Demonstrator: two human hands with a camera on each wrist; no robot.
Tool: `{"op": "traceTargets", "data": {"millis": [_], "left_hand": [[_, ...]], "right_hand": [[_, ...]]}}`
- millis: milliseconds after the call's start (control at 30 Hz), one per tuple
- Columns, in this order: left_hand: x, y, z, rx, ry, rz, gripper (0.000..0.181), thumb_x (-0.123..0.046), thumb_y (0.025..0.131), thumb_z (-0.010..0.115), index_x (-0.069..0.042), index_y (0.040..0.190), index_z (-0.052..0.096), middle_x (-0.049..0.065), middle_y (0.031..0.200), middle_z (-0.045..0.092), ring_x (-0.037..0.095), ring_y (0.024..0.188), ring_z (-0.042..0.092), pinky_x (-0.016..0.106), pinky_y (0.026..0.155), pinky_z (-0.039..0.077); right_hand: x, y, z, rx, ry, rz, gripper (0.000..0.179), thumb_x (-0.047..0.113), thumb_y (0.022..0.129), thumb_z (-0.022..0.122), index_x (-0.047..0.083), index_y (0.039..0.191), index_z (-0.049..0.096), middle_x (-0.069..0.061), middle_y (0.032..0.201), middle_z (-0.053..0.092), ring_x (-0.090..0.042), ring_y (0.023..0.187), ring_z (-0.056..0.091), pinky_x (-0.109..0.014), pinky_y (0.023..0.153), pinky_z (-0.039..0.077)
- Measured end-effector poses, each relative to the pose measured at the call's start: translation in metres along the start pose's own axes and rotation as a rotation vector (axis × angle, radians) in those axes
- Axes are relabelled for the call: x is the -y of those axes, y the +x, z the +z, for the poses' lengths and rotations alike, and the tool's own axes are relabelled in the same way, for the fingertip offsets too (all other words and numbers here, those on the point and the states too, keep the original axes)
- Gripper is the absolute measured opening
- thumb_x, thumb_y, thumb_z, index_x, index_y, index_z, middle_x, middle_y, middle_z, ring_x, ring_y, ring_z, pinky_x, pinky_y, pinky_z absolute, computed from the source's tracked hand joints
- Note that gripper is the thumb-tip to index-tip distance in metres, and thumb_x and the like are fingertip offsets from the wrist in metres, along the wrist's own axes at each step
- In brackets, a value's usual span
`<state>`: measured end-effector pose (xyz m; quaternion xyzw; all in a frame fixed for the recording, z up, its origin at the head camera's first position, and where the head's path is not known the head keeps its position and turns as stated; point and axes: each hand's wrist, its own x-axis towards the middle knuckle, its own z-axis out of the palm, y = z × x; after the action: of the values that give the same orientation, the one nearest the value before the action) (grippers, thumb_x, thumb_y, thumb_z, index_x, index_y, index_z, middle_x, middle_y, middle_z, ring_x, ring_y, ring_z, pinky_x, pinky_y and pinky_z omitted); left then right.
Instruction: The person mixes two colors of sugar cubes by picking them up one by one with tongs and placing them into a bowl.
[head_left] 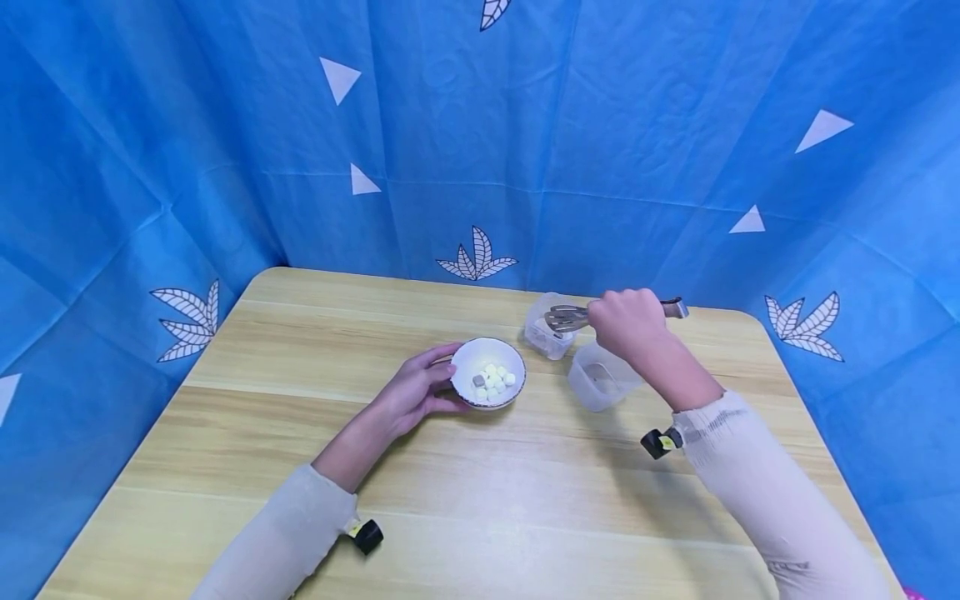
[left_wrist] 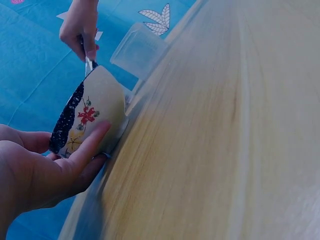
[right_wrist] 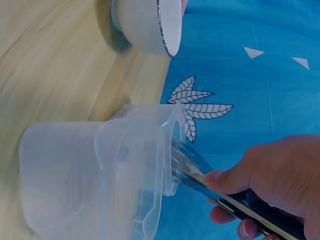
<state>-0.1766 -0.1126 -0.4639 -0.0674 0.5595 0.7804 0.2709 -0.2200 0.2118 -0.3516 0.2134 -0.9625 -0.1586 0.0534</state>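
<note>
In the head view, my left hand (head_left: 412,393) holds a small white bowl (head_left: 467,358) by its left side. Several small white pieces (head_left: 495,381) and one greyish cube (head_left: 478,381) lie in it. Painted flowers and a dark speckled rim show on the bowl (left_wrist: 102,92) in the left wrist view. My right hand (head_left: 628,323) grips metal tongs (head_left: 567,318) with slotted ends and a dark handle. The tongs' ends reach into the mouth of the smaller clear plastic container (head_left: 536,333); its contents are hard to make out.
A second, larger clear plastic container (head_left: 588,385) stands just below the right hand, nearer me. All of it rests on a light wooden table (head_left: 300,350). A blue patterned cloth (head_left: 465,125) hangs behind the table's far edge.
</note>
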Motion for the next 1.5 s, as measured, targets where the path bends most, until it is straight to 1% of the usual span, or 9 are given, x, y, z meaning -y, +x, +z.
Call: {"op": "traceTargets", "data": {"millis": [233,467,633,733,933,1033,1267,1367,1500], "left_hand": [[0.0,0.0,0.0,0.003,-0.001,-0.003,0.05,-0.01,0.108,0.047,-0.022,0.156,0.045,0.014,0.16,0.041,0.039,0.141,0.05,0.059,0.098,0.061],[0.0,-0.001,0.0,0.002,0.005,0.002,0.049,-0.01,0.108,0.048,-0.021,0.156,0.046,0.015,0.159,0.042,0.038,0.138,0.052,0.058,0.097,0.061],[-0.001,-0.002,0.001,0.012,0.013,0.012,0.049,-0.01,0.108,0.048,-0.019,0.156,0.046,0.018,0.158,0.043,0.038,0.135,0.055,0.058,0.098,0.061],[-0.001,-0.001,0.001,0.017,0.015,0.012,0.05,-0.009,0.108,0.048,-0.019,0.156,0.045,0.018,0.158,0.043,0.038,0.134,0.055,0.058,0.098,0.062],[-0.001,0.0,0.0,0.016,0.007,0.007,0.051,-0.009,0.108,0.047,-0.021,0.157,0.045,0.015,0.159,0.041,0.038,0.137,0.053,0.058,0.098,0.061],[0.0,0.0,-0.001,0.01,0.006,0.005,0.05,-0.009,0.108,0.048,-0.021,0.156,0.045,0.015,0.159,0.042,0.039,0.137,0.053,0.058,0.098,0.061],[0.0,0.0,-0.001,0.002,0.004,0.006,0.05,-0.009,0.108,0.048,-0.02,0.157,0.045,0.016,0.159,0.042,0.038,0.137,0.053,0.059,0.098,0.061],[0.0,0.0,-0.001,0.0,0.008,0.007,0.05,-0.009,0.108,0.048,-0.021,0.157,0.045,0.015,0.16,0.042,0.038,0.137,0.053,0.059,0.098,0.061],[0.0,0.0,0.0,-0.002,0.011,0.008,0.05,-0.009,0.108,0.048,-0.021,0.157,0.045,0.015,0.16,0.041,0.038,0.138,0.053,0.058,0.098,0.061]], "right_hand": [[0.011,0.011,0.001,-0.035,-0.082,-0.037,0.026,0.003,0.089,0.065,0.013,0.065,0.064,-0.001,0.057,0.045,-0.017,0.052,0.035,-0.033,0.04,0.037],[0.016,0.017,0.005,-0.09,-0.126,-0.047,0.025,0.004,0.086,0.071,0.013,0.063,0.065,0.0,0.055,0.04,-0.016,0.051,0.032,-0.032,0.039,0.036],[0.017,0.019,0.009,-0.084,-0.118,-0.047,0.023,0.005,0.085,0.072,0.014,0.065,0.066,0.0,0.056,0.042,-0.016,0.052,0.033,-0.035,0.039,0.042],[0.017,0.02,0.011,-0.076,-0.126,-0.048,0.021,0.003,0.085,0.071,0.013,0.067,0.067,-0.001,0.057,0.045,-0.016,0.052,0.034,-0.035,0.039,0.043],[0.016,0.019,0.012,-0.1,-0.126,-0.056,0.023,0.0,0.087,0.068,0.013,0.068,0.069,-0.001,0.057,0.046,-0.016,0.052,0.033,-0.031,0.038,0.035],[0.015,0.017,0.012,-0.109,-0.114,-0.058,0.026,-0.001,0.088,0.066,0.014,0.066,0.068,0.0,0.056,0.043,-0.016,0.052,0.031,-0.03,0.039,0.03],[0.01,0.009,0.013,-0.125,-0.089,-0.069,0.042,-0.006,0.09,0.057,0.016,0.055,0.048,0.003,0.056,0.024,-0.014,0.053,0.022,-0.028,0.043,0.019],[0.006,0.004,0.015,-0.139,-0.075,-0.071,0.039,-0.004,0.092,0.057,0.014,0.058,0.055,0.004,0.055,0.026,-0.014,0.052,0.023,-0.027,0.042,0.018],[0.001,-0.004,0.017,-0.16,-0.059,-0.059,0.028,0.0,0.095,0.06,0.011,0.071,0.068,0.001,0.055,0.041,-0.014,0.049,0.028,-0.027,0.04,0.021]]}}
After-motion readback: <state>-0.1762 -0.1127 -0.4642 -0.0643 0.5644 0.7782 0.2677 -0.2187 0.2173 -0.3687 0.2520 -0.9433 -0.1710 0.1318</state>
